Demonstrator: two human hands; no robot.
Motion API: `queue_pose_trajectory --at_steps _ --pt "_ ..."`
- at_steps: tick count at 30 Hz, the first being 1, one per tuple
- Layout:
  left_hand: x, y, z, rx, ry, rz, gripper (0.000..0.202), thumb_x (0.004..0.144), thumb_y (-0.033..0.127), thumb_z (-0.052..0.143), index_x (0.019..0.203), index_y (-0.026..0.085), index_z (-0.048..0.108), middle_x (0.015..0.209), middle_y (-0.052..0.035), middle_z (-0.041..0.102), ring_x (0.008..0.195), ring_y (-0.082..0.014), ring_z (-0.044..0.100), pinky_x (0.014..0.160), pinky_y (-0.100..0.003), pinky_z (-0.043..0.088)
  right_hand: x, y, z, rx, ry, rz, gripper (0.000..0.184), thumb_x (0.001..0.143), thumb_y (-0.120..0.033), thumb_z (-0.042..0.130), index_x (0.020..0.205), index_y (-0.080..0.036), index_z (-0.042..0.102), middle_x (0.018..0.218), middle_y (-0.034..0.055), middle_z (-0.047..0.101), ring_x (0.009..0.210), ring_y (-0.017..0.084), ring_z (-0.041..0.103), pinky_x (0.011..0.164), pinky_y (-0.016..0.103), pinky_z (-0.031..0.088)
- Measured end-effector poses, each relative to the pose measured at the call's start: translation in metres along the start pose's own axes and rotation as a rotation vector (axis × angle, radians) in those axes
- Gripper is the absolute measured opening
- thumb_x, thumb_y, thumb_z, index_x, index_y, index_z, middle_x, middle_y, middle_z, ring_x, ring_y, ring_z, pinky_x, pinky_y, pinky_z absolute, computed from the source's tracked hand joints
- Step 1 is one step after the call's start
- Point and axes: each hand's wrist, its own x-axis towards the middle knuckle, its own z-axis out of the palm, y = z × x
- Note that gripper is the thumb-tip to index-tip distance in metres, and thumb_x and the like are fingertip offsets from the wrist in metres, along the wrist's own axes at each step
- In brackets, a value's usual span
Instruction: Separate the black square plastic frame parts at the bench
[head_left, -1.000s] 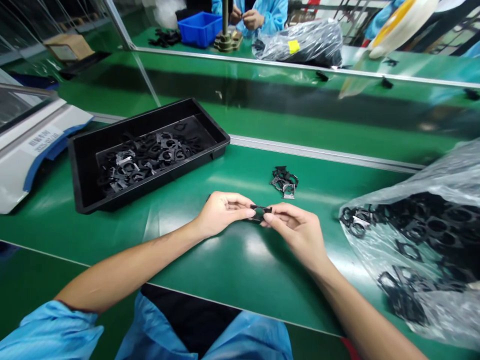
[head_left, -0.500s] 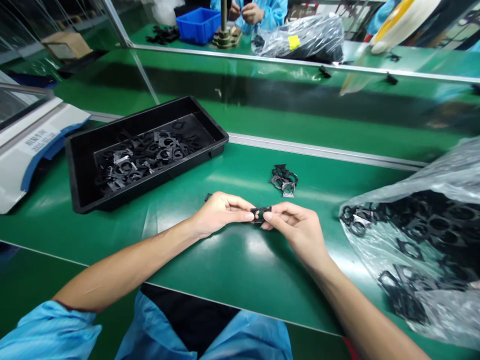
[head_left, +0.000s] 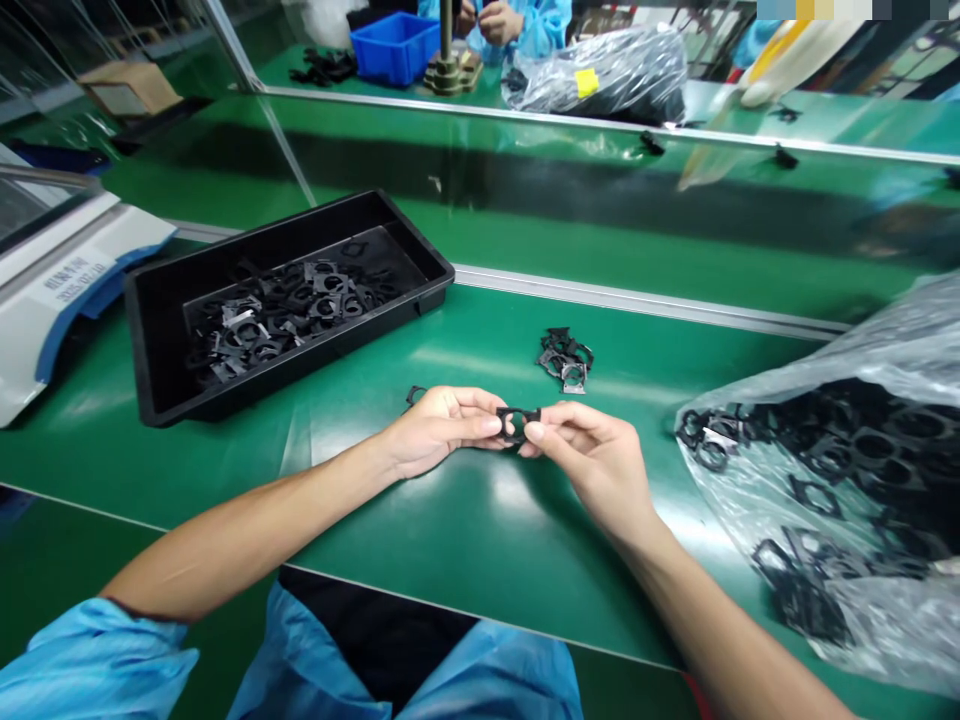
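Between my two hands is a small black plastic frame (head_left: 514, 413) with a round opening, raised a little above the green table. My left hand (head_left: 442, 430) pinches its left end between thumb and fingers. The right end is pinched by my right hand (head_left: 589, 440). Just behind my left hand lies another black piece (head_left: 415, 395), partly hidden by it. A small pile of similar black frames (head_left: 564, 358) rests on the table beyond my hands.
A black tray (head_left: 292, 375) holding many such frames stands at the left, by a white and blue machine (head_left: 82, 270). On the right lies an open clear plastic bag (head_left: 727, 520) of black frames. Behind a clear partition, another person's hands (head_left: 499, 22) are near a blue bin (head_left: 395, 50).
The black frame has tilted in my fingers, so its round opening now faces me more fully. Both hands hold nearly the same place.
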Motion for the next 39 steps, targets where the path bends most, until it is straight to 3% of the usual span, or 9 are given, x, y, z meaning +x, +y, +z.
queue_pose_trajectory --at_steps 6,14,18,20,27,34,39 --pt "-0.003 0.002 0.004 0.047 -0.012 0.054 0.039 0.06 0.033 0.098 0.081 0.012 0.073 0.078 -0.0042 0.076 0.073 -0.0147 0.072 0.08 -0.03 0.057 -0.002 -0.001 0.001 -0.013 -0.026 -0.01 0.041 0.063 -0.052 0.093 0.071 -0.019 0.07 0.062 0.0011 0.071 0.057 0.016 0.068 0.06 0.027 0.057" --pt "-0.005 0.004 0.012 -0.064 -0.059 0.08 0.043 0.062 0.029 0.097 0.091 0.015 0.07 0.079 -0.0013 0.073 0.076 -0.0107 0.069 0.081 -0.024 0.053 -0.001 0.001 0.001 -0.019 -0.055 0.012 0.041 0.065 -0.053 0.091 0.073 -0.019 0.069 0.064 0.0021 0.071 0.057 0.017 0.068 0.062 0.031 0.059" --pt "-0.003 0.004 0.008 0.036 0.024 0.133 0.04 0.06 0.027 0.097 0.086 0.013 0.07 0.079 -0.0017 0.072 0.073 -0.0095 0.067 0.076 -0.023 0.052 0.0 0.002 0.001 -0.034 -0.019 -0.028 0.041 0.063 -0.053 0.092 0.074 -0.019 0.071 0.063 0.0017 0.07 0.058 0.017 0.068 0.061 0.029 0.058" --pt "-0.002 0.003 0.005 0.084 0.058 0.154 0.04 0.061 0.027 0.097 0.089 0.013 0.072 0.08 -0.0023 0.073 0.072 -0.0101 0.067 0.076 -0.023 0.052 0.001 0.001 0.001 -0.056 -0.004 -0.032 0.041 0.065 -0.054 0.09 0.074 -0.019 0.071 0.063 0.002 0.07 0.057 0.017 0.068 0.061 0.03 0.058" --pt "-0.001 0.003 0.004 0.078 0.019 0.15 0.045 0.062 0.032 0.096 0.096 0.013 0.075 0.088 -0.0066 0.078 0.079 -0.015 0.073 0.087 -0.031 0.057 0.004 0.001 -0.004 -0.094 0.008 -0.026 0.043 0.067 -0.057 0.089 0.078 -0.019 0.072 0.062 0.0024 0.07 0.057 0.017 0.067 0.063 0.032 0.06" --pt "-0.002 0.003 0.004 0.238 0.058 0.184 0.042 0.067 0.04 0.093 0.093 0.012 0.076 0.086 -0.0064 0.077 0.076 -0.014 0.072 0.078 -0.027 0.057 0.003 0.007 -0.007 -0.282 -0.005 -0.22 0.027 0.083 -0.049 0.078 0.087 -0.022 0.08 0.083 0.0053 0.07 0.068 0.017 0.064 0.065 0.032 0.057" --pt "-0.001 0.001 0.003 0.331 0.046 0.185 0.04 0.071 0.043 0.089 0.092 0.012 0.074 0.081 -0.005 0.075 0.071 -0.0143 0.071 0.075 -0.028 0.058 0.001 0.008 -0.007 -0.484 -0.034 -0.36 0.021 0.092 -0.041 0.07 0.096 -0.024 0.081 0.08 0.0047 0.07 0.075 0.02 0.065 0.074 0.035 0.057"
